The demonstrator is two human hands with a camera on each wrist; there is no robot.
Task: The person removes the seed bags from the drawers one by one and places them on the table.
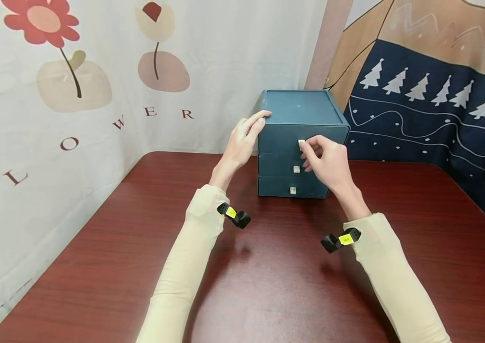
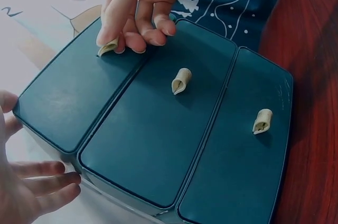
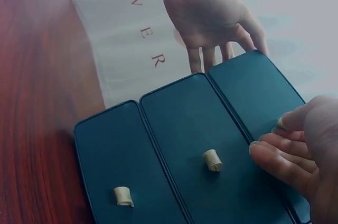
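A teal drawer box (image 1: 304,107) with three stacked drawers stands at the back of the table. My right hand (image 1: 330,159) pinches the pale pull tab (image 2: 108,47) of the top drawer between thumb and index finger. The left hand (image 1: 244,138) rests its fingers on the box's upper left front corner and side, seen also in the right wrist view. Below, the middle drawer's tab (image 1: 296,169) and the bottom drawer's tab (image 1: 292,190) stick out untouched. All three drawer fronts sit flush in the left wrist view.
The reddish-brown table (image 1: 268,281) spreads out in front of the box. Behind it hang a white curtain (image 1: 225,47) with flowers and letters and a navy cloth (image 1: 422,119) with trees. A small black camera is strapped to each wrist.
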